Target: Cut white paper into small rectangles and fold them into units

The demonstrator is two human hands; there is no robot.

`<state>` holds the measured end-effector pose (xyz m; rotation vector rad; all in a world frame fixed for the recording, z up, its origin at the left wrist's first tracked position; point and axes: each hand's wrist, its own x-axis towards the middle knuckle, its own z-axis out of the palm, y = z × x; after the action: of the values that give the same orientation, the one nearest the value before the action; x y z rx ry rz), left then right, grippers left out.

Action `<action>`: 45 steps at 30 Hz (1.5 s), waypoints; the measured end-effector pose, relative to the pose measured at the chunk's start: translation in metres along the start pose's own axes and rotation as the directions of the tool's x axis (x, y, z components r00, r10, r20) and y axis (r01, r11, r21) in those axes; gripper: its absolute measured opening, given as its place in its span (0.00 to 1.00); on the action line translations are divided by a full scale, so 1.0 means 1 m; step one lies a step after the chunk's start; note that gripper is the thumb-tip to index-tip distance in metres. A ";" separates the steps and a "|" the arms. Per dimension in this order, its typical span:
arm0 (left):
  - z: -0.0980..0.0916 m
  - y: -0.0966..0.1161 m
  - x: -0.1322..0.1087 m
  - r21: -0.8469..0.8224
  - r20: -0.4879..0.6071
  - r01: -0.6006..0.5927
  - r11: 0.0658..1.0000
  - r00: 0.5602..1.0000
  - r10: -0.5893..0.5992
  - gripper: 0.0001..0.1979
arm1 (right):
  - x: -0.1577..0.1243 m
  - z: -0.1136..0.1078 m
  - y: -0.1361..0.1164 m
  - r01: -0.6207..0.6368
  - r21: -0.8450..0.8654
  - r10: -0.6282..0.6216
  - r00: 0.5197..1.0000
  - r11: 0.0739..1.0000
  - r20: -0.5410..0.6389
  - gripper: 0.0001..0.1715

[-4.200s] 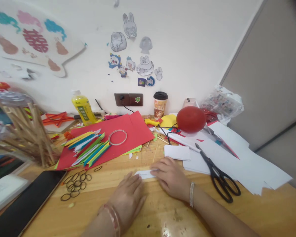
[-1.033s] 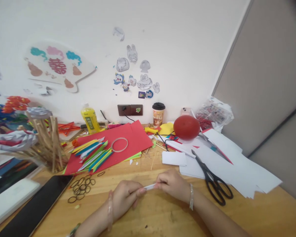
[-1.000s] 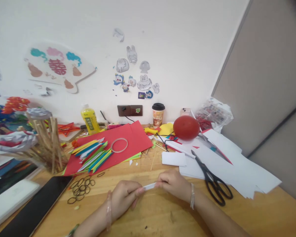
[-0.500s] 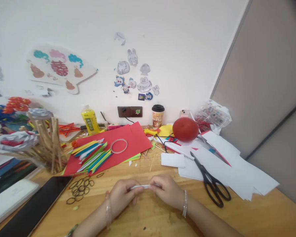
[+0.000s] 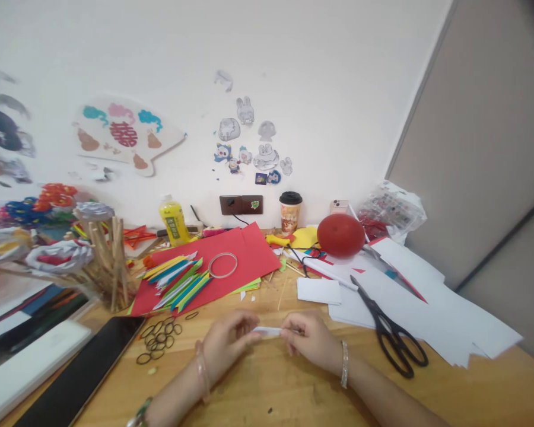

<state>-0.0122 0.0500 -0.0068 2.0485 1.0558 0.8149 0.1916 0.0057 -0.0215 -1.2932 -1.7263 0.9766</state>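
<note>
White paper strip [image 5: 267, 331], over the worktop [image 5: 267, 391] toward its near edge — left hand [image 5: 229, 339] loosely pinching one end, right hand [image 5: 310, 341] the other. Probably light, fairly stiff lengthwise (yet easily creased) — best held by both ends.

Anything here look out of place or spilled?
Nothing looks spilled. Small white paper scraps lie loose on the brown wooden desk, beyond the narrow white paper strip between the left hand and right hand; they look like stray offcuts.
</note>
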 end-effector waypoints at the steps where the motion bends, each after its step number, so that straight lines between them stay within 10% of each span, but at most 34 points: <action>1: 0.006 0.003 -0.002 0.073 0.007 -0.014 0.997 1.000 0.014 0.11 | -0.001 0.003 -0.001 0.012 -0.026 -0.012 1.000 1.000 0.004 0.10; 9: 0.010 0.007 -0.008 0.096 0.112 0.015 0.995 0.993 -0.026 0.14 | -0.002 0.003 -0.010 0.149 -0.280 -0.133 0.988 0.948 0.075 0.09; 16: 0.007 0.006 -0.009 0.158 0.206 -0.189 0.969 0.966 0.155 0.18 | -0.004 -0.004 -0.017 0.209 -0.392 -0.180 0.978 0.896 0.109 0.13; 24: 0.000 0.003 -0.010 -0.130 0.299 0.157 0.979 0.948 -0.112 0.17 | -0.005 -0.019 -0.009 0.133 -0.402 -0.115 0.991 0.906 0.067 0.11; 36: -0.027 -0.020 0.013 -0.067 -0.034 0.168 0.983 0.985 -0.171 0.22 | 0.022 0.003 -0.023 0.062 -0.550 -0.045 0.998 0.833 0.043 0.19; 45: -0.110 -0.038 0.010 0.413 -0.433 0.482 0.772 0.850 -0.299 0.17 | 0.043 0.040 -0.030 -0.018 -0.751 -0.042 0.997 0.661 -0.060 0.21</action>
<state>-0.1077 0.1064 0.0283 2.0001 2.0163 0.7316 0.1348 0.0362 -0.0063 -1.7843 -2.1742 0.1396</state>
